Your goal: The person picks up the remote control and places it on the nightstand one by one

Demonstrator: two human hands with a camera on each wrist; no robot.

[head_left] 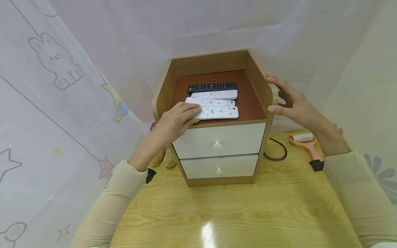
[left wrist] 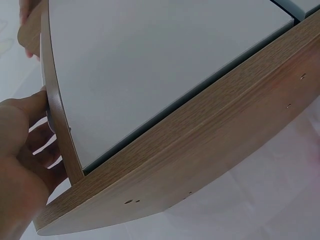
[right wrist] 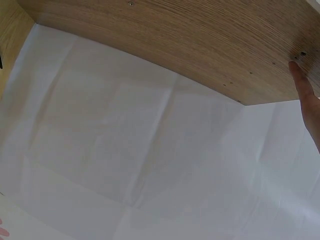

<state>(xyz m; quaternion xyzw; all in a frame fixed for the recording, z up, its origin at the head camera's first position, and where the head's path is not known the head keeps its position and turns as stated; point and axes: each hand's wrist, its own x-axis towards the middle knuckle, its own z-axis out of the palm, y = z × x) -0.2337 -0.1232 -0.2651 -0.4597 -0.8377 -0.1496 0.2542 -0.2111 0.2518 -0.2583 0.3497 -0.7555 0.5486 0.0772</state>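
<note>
On the brown top of a small wooden cabinet [head_left: 262, 148] with white drawers, several remote controls lie in a row. The front white remote control [head_left: 221, 112] has its left end under my left hand [head_left: 175, 120], whose fingers and thumb grip it across its width. Behind it lie two more white remotes, the nearer white remote [head_left: 217, 102] partly overlapped, and a black remote [head_left: 214, 87] at the back. My right hand [head_left: 294, 103] touches the cabinet's right side panel [head_left: 258, 79], thumb at its front edge, a straight finger [right wrist: 302, 85] against the outer face.
Right of the cabinet, a black toothed headband [head_left: 280, 151] and a lint roller [head_left: 305, 139] with an orange handle lie on the wooden table [head_left: 223, 206]. Brown fuzzy feet [head_left: 164, 158] of a plush toy show at the left. White patterned curtains [head_left: 93, 103] surround the table.
</note>
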